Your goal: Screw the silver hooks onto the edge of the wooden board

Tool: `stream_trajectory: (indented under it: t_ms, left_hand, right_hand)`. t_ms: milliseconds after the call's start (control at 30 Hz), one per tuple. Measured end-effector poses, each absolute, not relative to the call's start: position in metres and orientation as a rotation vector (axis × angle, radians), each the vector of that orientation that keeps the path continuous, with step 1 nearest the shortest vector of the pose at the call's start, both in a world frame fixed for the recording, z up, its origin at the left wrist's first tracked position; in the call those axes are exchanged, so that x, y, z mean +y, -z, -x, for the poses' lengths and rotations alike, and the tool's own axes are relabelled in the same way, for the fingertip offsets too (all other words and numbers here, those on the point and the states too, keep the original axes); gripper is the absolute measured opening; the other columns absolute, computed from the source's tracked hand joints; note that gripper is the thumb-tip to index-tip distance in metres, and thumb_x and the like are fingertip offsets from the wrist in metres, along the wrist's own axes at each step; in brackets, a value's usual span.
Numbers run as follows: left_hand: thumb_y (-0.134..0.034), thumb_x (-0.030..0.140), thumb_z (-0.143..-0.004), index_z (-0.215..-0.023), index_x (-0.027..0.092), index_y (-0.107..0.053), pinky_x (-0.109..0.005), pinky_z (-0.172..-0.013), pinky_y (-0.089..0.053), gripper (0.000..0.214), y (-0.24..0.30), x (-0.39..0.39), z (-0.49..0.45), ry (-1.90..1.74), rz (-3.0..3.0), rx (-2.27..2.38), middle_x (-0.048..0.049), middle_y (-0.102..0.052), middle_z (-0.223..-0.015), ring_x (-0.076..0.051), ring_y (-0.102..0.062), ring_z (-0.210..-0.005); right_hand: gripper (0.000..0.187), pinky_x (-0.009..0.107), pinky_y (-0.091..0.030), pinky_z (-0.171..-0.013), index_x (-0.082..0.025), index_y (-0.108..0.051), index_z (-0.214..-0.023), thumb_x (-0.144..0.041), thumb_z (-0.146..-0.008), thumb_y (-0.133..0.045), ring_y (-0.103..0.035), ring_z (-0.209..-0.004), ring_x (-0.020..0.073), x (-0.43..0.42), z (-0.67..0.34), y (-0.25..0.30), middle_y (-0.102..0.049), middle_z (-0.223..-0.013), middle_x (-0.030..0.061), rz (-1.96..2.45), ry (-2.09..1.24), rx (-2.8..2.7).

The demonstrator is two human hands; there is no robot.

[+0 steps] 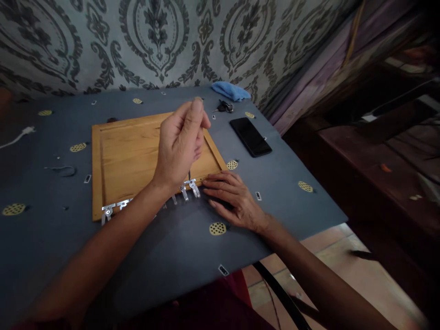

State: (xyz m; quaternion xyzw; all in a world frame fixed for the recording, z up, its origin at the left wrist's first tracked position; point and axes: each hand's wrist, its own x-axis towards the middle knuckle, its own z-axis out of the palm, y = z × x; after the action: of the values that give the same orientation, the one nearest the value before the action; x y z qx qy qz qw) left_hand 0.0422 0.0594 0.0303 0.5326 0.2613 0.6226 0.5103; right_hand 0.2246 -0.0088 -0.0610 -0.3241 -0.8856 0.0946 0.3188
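Observation:
A wooden cabinet door [130, 156] lies flat on the blue-grey table [172, 247]. Metal hinges are fixed along its near edge, one hinge [189, 187] at the right and another hinge [112, 210] at the left. My left hand [180, 142] is raised above the right hinge, fingers wrapped round a thin upright tool whose tip [189, 174] points down at that hinge. My right hand [231, 197] lies flat on the table beside the same hinge, fingers stretched toward it.
A black phone [250, 136] lies right of the door, with keys [225, 107] and a blue cloth [231, 90] behind it near the patterned wall. A white cable plug [26, 131] lies at far left. The table's right edge drops to a tiled floor.

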Motion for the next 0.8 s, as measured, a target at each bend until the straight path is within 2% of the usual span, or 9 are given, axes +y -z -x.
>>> stream_trajectory:
  t_ms: [167,333,500,800]
  left_hand:
    - [-0.061,0.071,-0.089,-0.07,0.023,-0.05,-0.026,-0.037,-0.02,0.053,-0.021,0.057,-0.048,-1.469,-1.292,0.608,0.0085,-0.027,-0.05,-0.007,-0.023,-0.04]
    - [-0.059,0.066,-0.093,-0.071,0.024,-0.049,-0.025,-0.036,-0.021,0.048,-0.019,0.058,-0.048,-1.451,-1.313,0.622,0.0089,-0.027,-0.05,-0.009,-0.022,-0.039]
    - [-0.058,0.065,-0.094,-0.071,0.024,-0.05,-0.025,-0.036,-0.02,0.048,-0.017,0.059,-0.048,-1.406,-1.323,0.617,0.0093,-0.027,-0.05,-0.008,-0.022,-0.038]
    - [-0.061,0.059,-0.094,-0.069,0.023,-0.052,-0.026,-0.039,-0.024,0.045,-0.017,0.059,-0.051,-1.257,-1.41,0.443,0.0074,-0.034,-0.05,-0.009,-0.03,-0.04]
  right_hand:
    - [0.027,0.053,-0.045,-0.112,-0.024,-0.074,-0.12,-0.027,-0.097,-0.06,-0.066,-0.125,0.0263,-0.009,-0.224,0.06,-0.077,-0.125,0.0056,0.879,-0.292,-2.335]
    - [0.029,0.053,-0.045,-0.113,-0.022,-0.073,-0.123,-0.026,-0.096,-0.06,-0.065,-0.125,0.0264,-0.009,-0.225,0.06,-0.077,-0.126,0.0075,0.854,-0.281,-2.329]
    - [0.032,0.053,-0.044,-0.113,-0.026,-0.072,-0.126,-0.027,-0.097,-0.06,-0.065,-0.126,0.026,-0.009,-0.226,0.06,-0.076,-0.128,0.0052,0.879,-0.318,-2.353]
    - [0.024,0.049,-0.047,-0.111,-0.02,-0.073,-0.116,-0.029,-0.099,-0.059,-0.066,-0.122,0.0246,-0.009,-0.224,0.058,-0.076,-0.126,0.0075,0.865,-0.301,-2.351]
